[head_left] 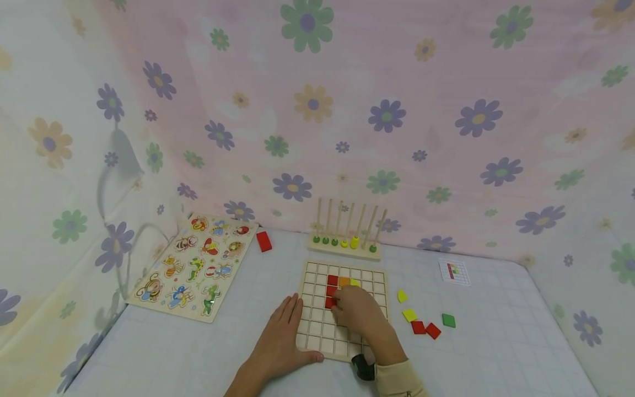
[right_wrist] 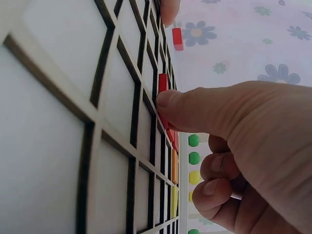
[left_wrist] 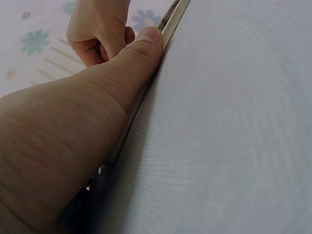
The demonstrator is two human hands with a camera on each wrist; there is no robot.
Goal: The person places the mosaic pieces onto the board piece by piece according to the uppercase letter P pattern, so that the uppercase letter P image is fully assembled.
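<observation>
Fingers of the right hand [head_left: 358, 310] curl over a red square tile [right_wrist: 163, 84], thumb pressing it into the wooden grid board [head_left: 317, 325] (beside other red, orange and yellow tiles). The left hand [head_left: 284, 332] lies flat and relaxed, steadying the board's left edge on the table [head_left: 496, 342].

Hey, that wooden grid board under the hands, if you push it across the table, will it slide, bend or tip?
The wooden grid board looks stiff, a flat slab with raised dividers, so it should not bend. It lies flat on the table, so tipping seems unlikely. It may slide easily, which could be why the left hand rests flat against its edge while the right hand works.
</observation>
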